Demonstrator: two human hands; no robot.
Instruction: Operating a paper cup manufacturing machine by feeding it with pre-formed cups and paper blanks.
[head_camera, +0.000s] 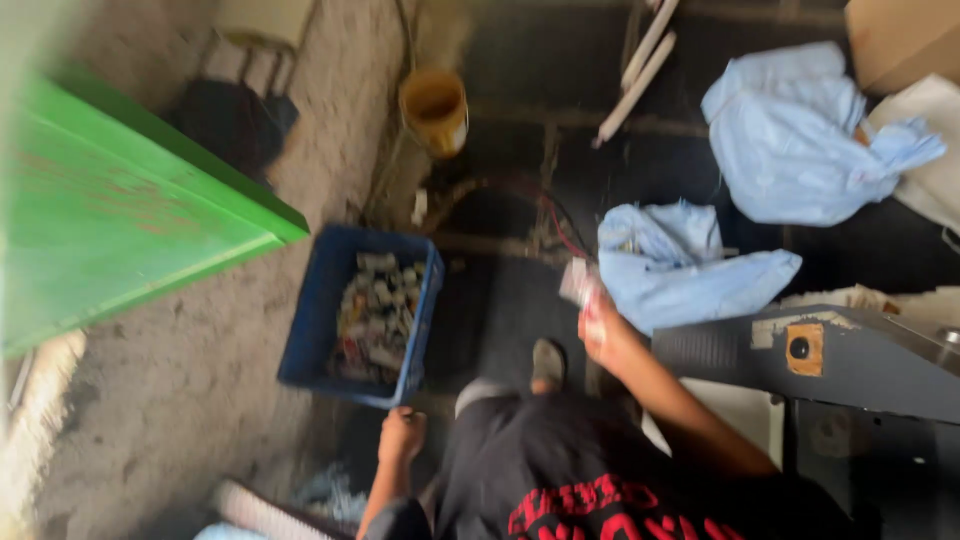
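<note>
The whole view is blurred by motion. The right hand (605, 335) is stretched out in front, fingers closed round a small pale packet (580, 282) with some red on it, held just at the edge of a crumpled light-blue bag (690, 265) on the dark floor. The left hand (402, 435) hangs lower down, curled into a loose fist just beside the near corner of a blue crate (318, 310); I cannot tell whether it holds anything. The crate sits on the gritty floor and is part filled with small cans or bottles (378, 312), too smeared to make out. A foot (547, 362) shows between the hands. To the left is a green board (110, 215). Further off stands a yellow bucket (435, 110), with white tubes (640, 70) lying near it and a second, larger light-blue bag (790, 135) to the right. A grey machine (860, 365) sits close by the right arm
</note>
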